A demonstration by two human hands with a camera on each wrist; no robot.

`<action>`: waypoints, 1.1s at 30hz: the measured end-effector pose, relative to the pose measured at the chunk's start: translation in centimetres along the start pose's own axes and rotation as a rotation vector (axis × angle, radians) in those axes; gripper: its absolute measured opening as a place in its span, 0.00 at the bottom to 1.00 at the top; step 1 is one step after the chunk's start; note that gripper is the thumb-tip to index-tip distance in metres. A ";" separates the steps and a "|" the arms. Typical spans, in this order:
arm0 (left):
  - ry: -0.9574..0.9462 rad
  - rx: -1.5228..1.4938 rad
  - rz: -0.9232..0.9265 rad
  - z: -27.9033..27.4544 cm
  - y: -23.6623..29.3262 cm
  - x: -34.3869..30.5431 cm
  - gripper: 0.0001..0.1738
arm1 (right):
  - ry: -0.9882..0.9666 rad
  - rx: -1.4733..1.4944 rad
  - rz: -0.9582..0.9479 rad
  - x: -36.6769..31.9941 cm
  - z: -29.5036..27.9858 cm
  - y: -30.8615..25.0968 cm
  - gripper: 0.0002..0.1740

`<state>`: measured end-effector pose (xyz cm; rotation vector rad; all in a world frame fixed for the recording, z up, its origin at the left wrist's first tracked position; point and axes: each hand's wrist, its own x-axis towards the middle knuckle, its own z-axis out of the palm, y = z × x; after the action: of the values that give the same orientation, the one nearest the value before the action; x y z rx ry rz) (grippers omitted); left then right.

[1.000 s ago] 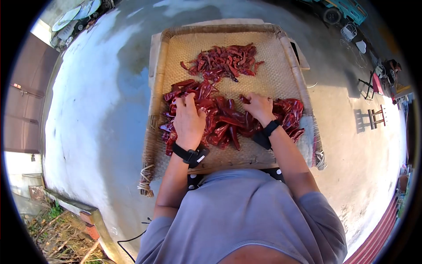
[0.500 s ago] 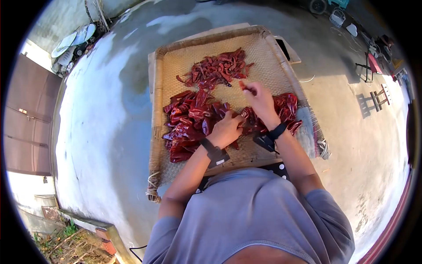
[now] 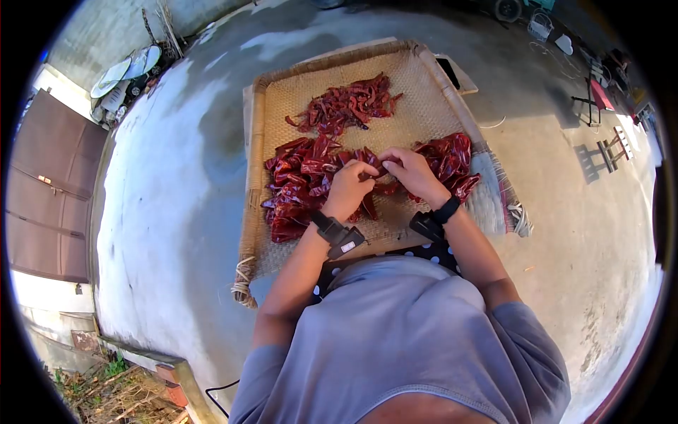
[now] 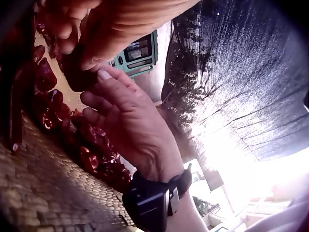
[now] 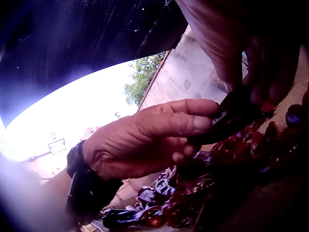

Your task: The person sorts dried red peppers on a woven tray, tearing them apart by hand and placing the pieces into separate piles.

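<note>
Left-hand grip (image 3: 351,189) and right-hand grip (image 3: 414,173) meet mid-tray. Both pinch the same dark red dried chilli pod (image 5: 231,116) at fingertips, just over large red chilli heap (image 3: 300,189). Heap sits on flat woven bamboo tray (image 3: 424,106). Smaller chilli pile (image 3: 344,104) at far side.

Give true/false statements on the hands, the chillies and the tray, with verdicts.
1. The left hand and right hand both pinch one dark dried red chilli. True.
2. The flat woven bamboo tray sits on a wooden table. False: it lies on grey concrete ground.
3. A smaller heap of dried red chillies lies apart from the large heap. True.
4. The right hand's wrist is bare. False: it wears a black wrist strap.
</note>
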<state>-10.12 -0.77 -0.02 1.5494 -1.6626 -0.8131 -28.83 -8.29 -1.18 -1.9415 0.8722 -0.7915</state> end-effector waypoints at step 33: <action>0.169 0.091 -0.040 -5.3 0.1 -5.0 0.22 | 0.224 -0.452 -0.090 0.8 0.3 -1.5 0.20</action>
<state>-5.64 4.36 2.58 1.6697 -1.5693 -0.6160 -27.71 -8.18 0.10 -2.3277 1.1845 -0.9393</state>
